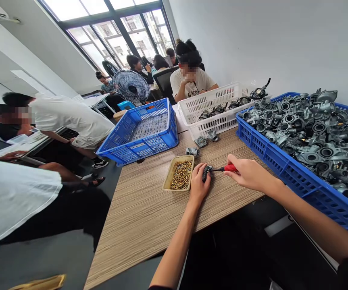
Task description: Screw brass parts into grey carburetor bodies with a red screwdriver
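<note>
Hiding parts of metal piece (pixel 206 173) and red screwdriver (pixel 228 168): hands (pixel 199 182) (pixel 249 174).

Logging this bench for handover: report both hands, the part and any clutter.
Left hand holding dark metal part. Right hand gripping red-handled screwdriver, shaft pointed at the part. Tray of brass-coloured pieces close by left hand; loose metal fittings beyond.

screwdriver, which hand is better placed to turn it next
Right, most likely: the right hand grips the red handle of the screwdriver, its shaft pointing at the dark part, while the left hand is occupied holding that part.
</note>
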The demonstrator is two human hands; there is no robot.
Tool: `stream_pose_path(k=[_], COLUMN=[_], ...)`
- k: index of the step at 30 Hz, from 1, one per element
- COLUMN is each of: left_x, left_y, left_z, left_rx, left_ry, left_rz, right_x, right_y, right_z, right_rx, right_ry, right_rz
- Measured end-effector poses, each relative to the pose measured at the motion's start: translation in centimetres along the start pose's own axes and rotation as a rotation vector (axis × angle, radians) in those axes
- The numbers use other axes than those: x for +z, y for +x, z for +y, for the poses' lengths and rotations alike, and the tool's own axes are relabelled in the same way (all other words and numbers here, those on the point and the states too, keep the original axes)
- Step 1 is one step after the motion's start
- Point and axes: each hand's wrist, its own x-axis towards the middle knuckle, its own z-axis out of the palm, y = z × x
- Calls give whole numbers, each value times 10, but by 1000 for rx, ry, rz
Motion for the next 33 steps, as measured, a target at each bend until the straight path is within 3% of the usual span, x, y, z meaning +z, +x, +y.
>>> stream_pose_path(k=[33], left_x=[0], left_y=[0], left_z=[1], left_rx=[-20], left_ry=[10], left_rz=[-6], right_x=[3], right_y=[1], right_z=[1], right_rx=[6], right_ry=[43], right_rz=[-2])
